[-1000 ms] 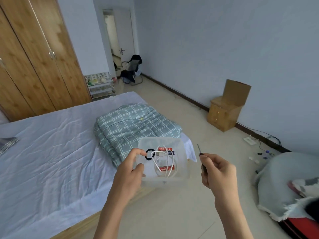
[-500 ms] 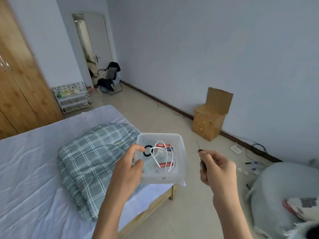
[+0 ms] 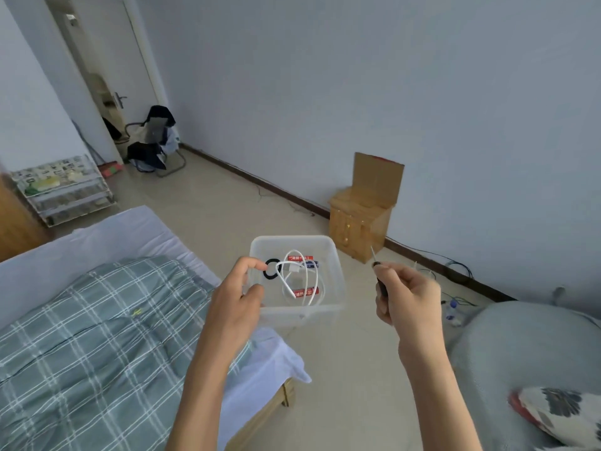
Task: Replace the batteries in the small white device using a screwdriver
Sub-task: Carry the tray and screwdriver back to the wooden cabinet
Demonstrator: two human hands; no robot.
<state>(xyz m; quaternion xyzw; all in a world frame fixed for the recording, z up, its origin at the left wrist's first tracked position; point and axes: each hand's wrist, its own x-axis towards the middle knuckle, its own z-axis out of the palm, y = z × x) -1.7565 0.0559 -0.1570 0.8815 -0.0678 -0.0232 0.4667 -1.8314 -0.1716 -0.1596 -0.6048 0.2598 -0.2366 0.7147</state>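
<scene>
My left hand (image 3: 235, 301) grips the left wall of a clear plastic box (image 3: 335, 281), carried in the air above the bed's corner. Inside lie a white cable (image 3: 300, 276), a black ring (image 3: 272, 268) and red-labelled batteries (image 3: 305, 291). I cannot make out a small white device in the box. My right hand (image 3: 406, 296) is closed around a small black-handled screwdriver (image 3: 377, 266), its thin metal tip pointing up, just right of the box and apart from it.
A bed with a white sheet (image 3: 136, 229) and a folded green plaid blanket (image 3: 97, 323) lies to the left. A small wooden cabinet (image 3: 361, 219) with a cardboard box stands by the wall. Cables and a power strip (image 3: 455, 271) lie on the floor. A grey cushion (image 3: 527, 346) is at the right.
My view has swung to the right, so the bed and wardrobe slide left. Both hands keep their hold on the box and the screwdriver.
</scene>
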